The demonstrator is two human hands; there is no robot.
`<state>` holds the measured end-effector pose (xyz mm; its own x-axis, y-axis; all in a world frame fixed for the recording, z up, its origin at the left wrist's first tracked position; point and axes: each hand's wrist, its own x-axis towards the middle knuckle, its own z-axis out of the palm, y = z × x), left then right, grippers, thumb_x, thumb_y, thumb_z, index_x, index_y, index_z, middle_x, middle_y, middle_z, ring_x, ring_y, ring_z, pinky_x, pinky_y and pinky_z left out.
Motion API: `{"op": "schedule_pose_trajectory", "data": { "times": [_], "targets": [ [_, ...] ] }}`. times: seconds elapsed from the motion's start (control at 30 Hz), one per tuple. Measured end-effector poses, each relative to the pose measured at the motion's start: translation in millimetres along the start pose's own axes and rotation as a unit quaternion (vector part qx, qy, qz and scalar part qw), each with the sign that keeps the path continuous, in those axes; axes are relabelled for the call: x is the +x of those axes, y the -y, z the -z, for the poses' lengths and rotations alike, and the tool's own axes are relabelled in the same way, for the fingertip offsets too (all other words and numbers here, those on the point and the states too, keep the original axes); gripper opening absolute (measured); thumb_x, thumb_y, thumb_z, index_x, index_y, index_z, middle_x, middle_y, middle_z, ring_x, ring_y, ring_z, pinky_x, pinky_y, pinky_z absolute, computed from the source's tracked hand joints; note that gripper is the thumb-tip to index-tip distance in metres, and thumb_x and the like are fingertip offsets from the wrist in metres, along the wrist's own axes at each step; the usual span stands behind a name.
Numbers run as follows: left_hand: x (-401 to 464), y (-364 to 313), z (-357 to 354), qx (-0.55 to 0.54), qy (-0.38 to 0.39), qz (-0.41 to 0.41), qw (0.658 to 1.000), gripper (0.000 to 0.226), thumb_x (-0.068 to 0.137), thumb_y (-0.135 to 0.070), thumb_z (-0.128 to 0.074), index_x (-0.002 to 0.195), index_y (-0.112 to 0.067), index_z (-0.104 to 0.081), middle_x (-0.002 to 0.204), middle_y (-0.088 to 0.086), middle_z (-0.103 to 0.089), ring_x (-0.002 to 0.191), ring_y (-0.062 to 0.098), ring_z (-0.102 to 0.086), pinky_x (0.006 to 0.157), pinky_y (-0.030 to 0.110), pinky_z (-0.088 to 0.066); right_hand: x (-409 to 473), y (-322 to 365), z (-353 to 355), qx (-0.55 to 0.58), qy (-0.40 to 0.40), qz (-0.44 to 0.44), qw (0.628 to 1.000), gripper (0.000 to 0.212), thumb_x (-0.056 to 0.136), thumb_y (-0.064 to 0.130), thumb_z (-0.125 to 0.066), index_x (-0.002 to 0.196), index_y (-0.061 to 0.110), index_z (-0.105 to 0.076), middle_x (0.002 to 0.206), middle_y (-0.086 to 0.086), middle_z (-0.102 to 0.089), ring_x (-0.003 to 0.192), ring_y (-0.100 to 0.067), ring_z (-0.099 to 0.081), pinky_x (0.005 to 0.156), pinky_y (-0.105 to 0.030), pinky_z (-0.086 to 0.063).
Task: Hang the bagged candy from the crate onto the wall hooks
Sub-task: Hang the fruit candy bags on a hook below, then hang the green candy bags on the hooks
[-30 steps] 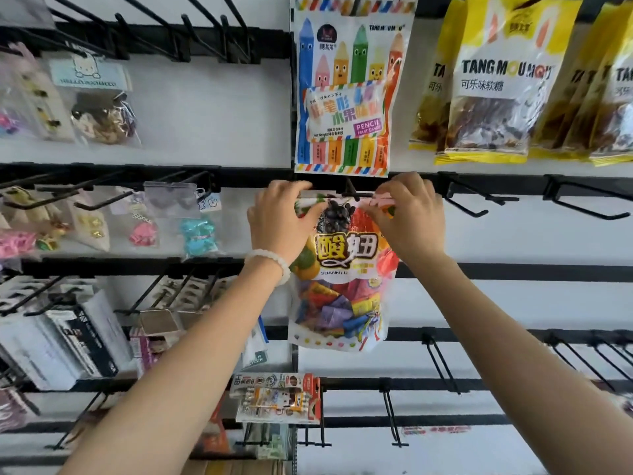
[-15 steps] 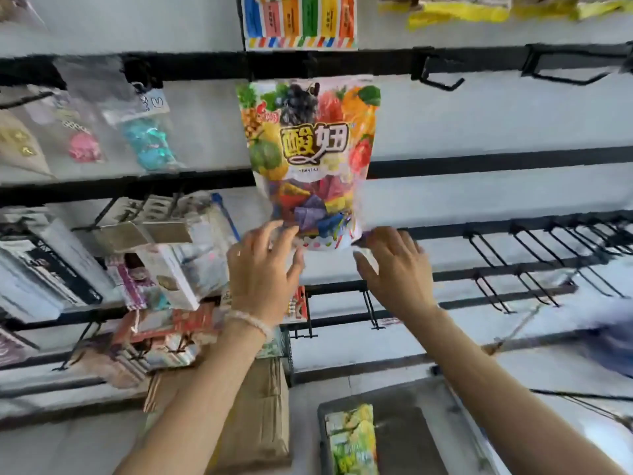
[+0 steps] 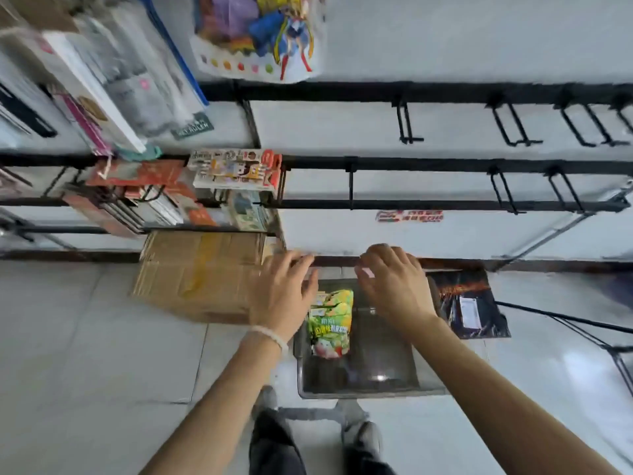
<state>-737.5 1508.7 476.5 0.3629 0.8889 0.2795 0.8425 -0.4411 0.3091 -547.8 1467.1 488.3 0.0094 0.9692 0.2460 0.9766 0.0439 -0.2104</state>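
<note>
Lowered hands point(image 3: 339, 289); cardboard box point(image 3: 202, 274) perhaps beside crate point(image 3: 424, 380).

We look steeply down from head height, close over the crate point(image 3: 356, 389) at six o'clock, wall hooks point(image 3: 407, 123) toward twelve.

Two hands showing: left hand point(image 3: 281, 293), right hand point(image 3: 394, 286). One crate point(image 3: 359, 389) sitting on the floor, one green candy bag point(image 3: 330, 323) lying visible inside. One cardboard box point(image 3: 198, 272) sitting beside it, one colourful candy bag point(image 3: 257, 36) hanging on the wall.
</note>
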Motion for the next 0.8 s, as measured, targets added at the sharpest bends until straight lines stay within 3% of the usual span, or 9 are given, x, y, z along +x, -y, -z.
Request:
{"op": "schedule_pose_trajectory", "data": {
  "times": [0.13,0.3,0.43,0.67,0.8],
  "targets": [
    [-53.3,-0.3,-60.0,0.012,0.063,0.045,0.997,0.025,0.083,-0.032,-0.051,0.096,-0.018,-0.067,0.093,0.001,-0.067,0.081,0.024,-0.06,0.067,0.036,-0.049,-49.1,-28.2,-57.4,-0.005,0.094,-0.017,0.995,0.037,0.084,0.038,-0.036,0.086,0.018,-0.067,0.092,-0.001,-0.066,0.08,-0.025,-0.063,0.066,-0.033,-0.05],
    [-105.9,21.6,-147.8,0.071,0.197,0.12,0.97,0.018,0.079,-0.032,-0.063,0.092,-0.021,-0.068,0.089,-0.002,-0.068,0.078,0.024,-0.061,0.062,0.034,-0.047,-108.7,-58.2,-148.3,0.009,0.176,-0.026,0.984,0.023,0.081,0.035,-0.047,0.084,0.02,-0.065,0.087,0.002,-0.066,0.073,-0.022,-0.064,0.06,-0.031,-0.05],
    [-132.9,53.6,-226.7,0.078,0.25,0.149,0.954,0.019,0.078,-0.031,-0.064,0.093,-0.02,-0.067,0.088,0.0,-0.069,0.077,0.026,-0.061,0.057,0.033,-0.047,-137.3,-78.0,-236.5,0.008,0.243,-0.036,0.969,0.034,0.082,0.038,-0.036,0.085,0.02,-0.065,0.088,0.001,-0.065,0.072,-0.024,-0.063,0.059,-0.033,-0.05],
    [-156.8,100.6,-378.4,0.053,0.248,0.106,0.961,0.021,0.073,-0.026,-0.071,0.092,-0.017,-0.066,0.088,0.002,-0.066,0.079,0.025,-0.062,0.046,0.031,-0.049,-143.0,-112.1,-394.8,0.019,0.257,-0.058,0.965,0.03,0.085,0.034,-0.041,0.09,0.016,-0.064,0.093,-0.004,-0.065,0.077,-0.029,-0.062,0.06,-0.035,-0.048],
    [-153.2,118.8,-446.7,0.028,0.242,0.108,0.964,0.026,0.082,-0.03,-0.061,0.105,-0.017,-0.062,0.102,0.002,-0.064,0.092,0.024,-0.059,0.05,0.031,-0.05,-130.1,-131.5,-461.4,0.052,0.256,-0.097,0.961,0.024,0.089,0.028,-0.053,0.106,0.013,-0.062,0.109,-0.006,-0.061,0.094,-0.032,-0.058,0.071,-0.037,-0.045]
  ]
}}
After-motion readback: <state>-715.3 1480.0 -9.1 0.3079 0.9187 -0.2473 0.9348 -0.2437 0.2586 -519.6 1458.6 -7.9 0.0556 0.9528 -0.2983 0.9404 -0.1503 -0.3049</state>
